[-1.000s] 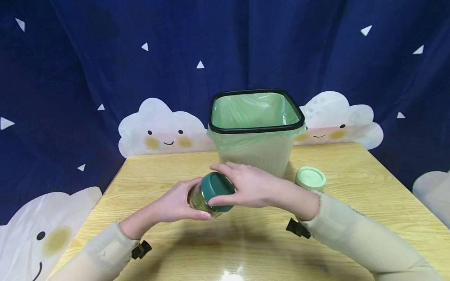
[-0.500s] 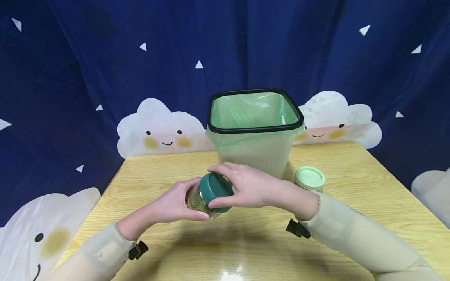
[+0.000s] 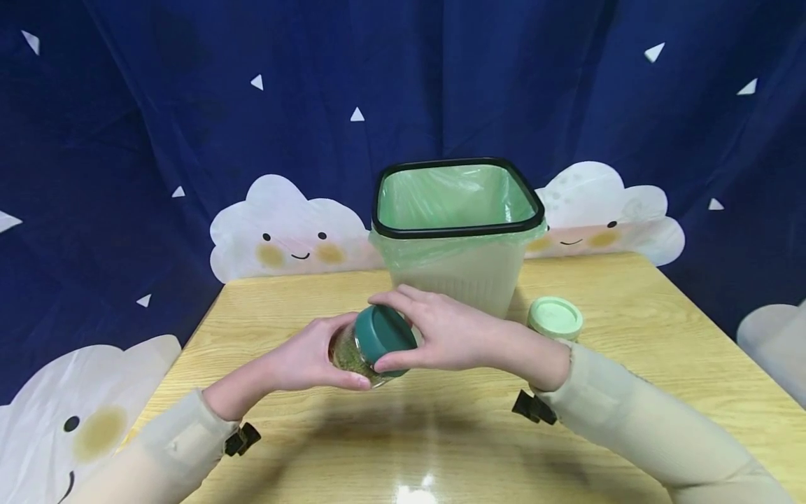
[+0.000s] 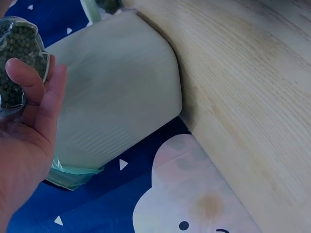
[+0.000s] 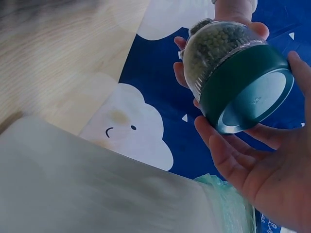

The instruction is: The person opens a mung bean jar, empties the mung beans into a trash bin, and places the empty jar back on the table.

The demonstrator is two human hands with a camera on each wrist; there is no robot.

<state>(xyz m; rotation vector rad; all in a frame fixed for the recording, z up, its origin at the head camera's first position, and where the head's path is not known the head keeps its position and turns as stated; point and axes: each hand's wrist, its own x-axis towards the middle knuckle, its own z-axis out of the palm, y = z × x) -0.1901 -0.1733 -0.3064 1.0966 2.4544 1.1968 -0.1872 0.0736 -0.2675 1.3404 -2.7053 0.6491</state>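
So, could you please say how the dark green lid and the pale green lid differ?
The dark green lid is tilted; the pale green lid faces up, level. The right hand grips the dark green lid, while neither hand holds the pale green lid. Both are round.

Your worktop (image 3: 283, 304) is pale, yellowish wood with the grain running across it. Along its far edge, a little right of the middle, you have a cream bin (image 3: 462, 276) standing upright, with a black rim (image 3: 460, 232) and a translucent green liner (image 3: 441, 199) folded out over the sides. Just to the bin's right, between it and the worktop's right edge, you have a small round container with a pale green lid (image 3: 556, 317); its lower part is mostly hidden from your head view.
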